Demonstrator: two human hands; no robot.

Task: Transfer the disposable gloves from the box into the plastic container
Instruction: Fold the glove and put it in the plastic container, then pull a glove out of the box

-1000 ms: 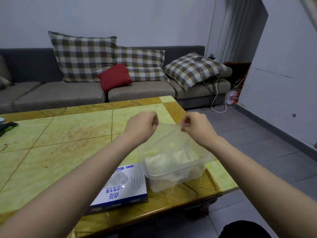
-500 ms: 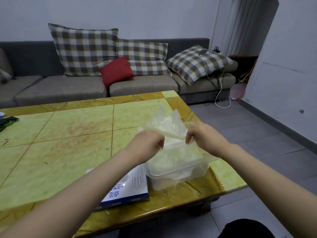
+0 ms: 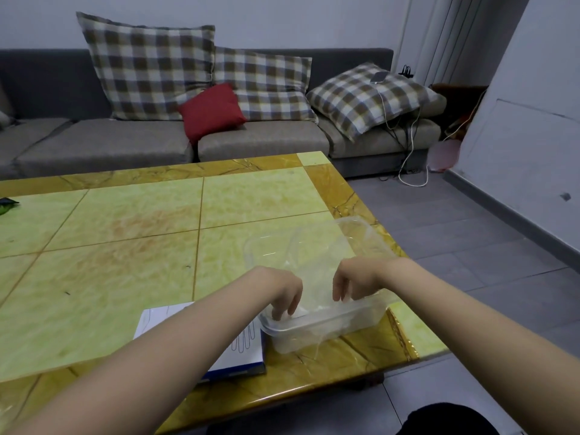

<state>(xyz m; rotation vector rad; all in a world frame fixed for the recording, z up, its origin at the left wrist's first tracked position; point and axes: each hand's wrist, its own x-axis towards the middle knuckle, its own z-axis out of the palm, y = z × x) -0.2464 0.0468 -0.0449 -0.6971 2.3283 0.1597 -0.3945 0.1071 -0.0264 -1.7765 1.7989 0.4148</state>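
Note:
A clear plastic container (image 3: 329, 332) stands near the table's front right corner, with crumpled thin gloves inside. Both my hands reach down into it. My left hand (image 3: 281, 291) has its fingers pointing down at the container's left end, with the tips pressing on a translucent disposable glove (image 3: 315, 301). My right hand (image 3: 354, 279) does the same at the right side, fingertips just inside the rim. The blue and white glove box (image 3: 243, 351) lies flat just left of the container, partly hidden under my left forearm.
A clear lid (image 3: 317, 238) lies on the yellow-green table (image 3: 125, 240) right behind the container. The table's front edge and right edge are close to the container. A grey sofa with checked and red cushions (image 3: 212, 111) stands beyond the table. A dark item (image 3: 6, 204) sits at the far left.
Both hands have come down from above the table into the container, bringing the stretched glove with them. Their fingers have gone from a pinch to pointing downward.

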